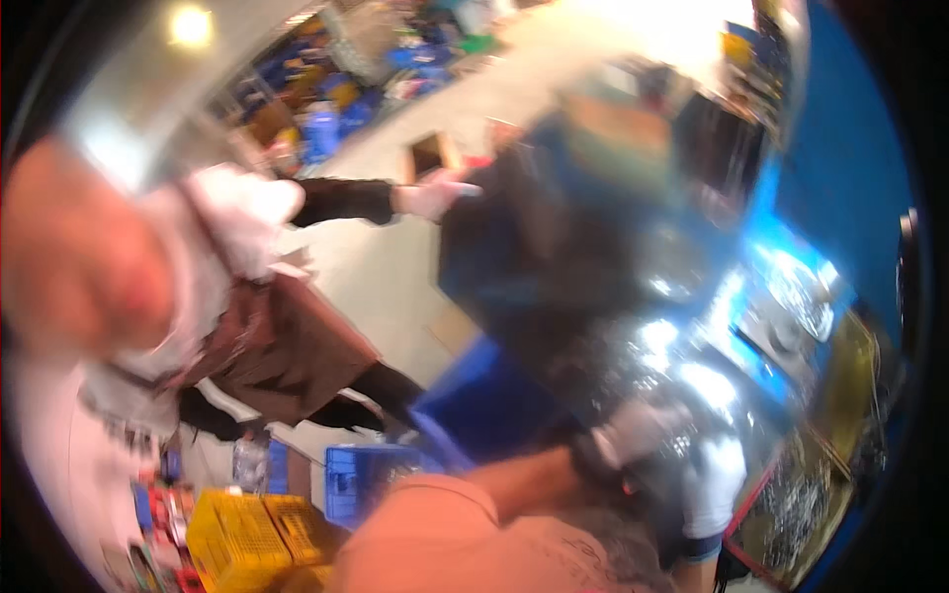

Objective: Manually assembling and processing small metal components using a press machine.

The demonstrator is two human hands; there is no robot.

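And there's your left hand [641, 433] and right hand [714, 482] at the dark bundle [563, 277], opposite a co-worker's hand [435, 194], seemingly balancing its bulk, though blur hides whether your grip's closed.

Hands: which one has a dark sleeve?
The co-worker's hand, upper left of the other two: the left hand, on a bare forearm, and the right hand, in white.

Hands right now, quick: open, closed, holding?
Left hand: at dark glossy plastic; blur hides its grip.
Right hand: blurred too; open or closed, can't tell.
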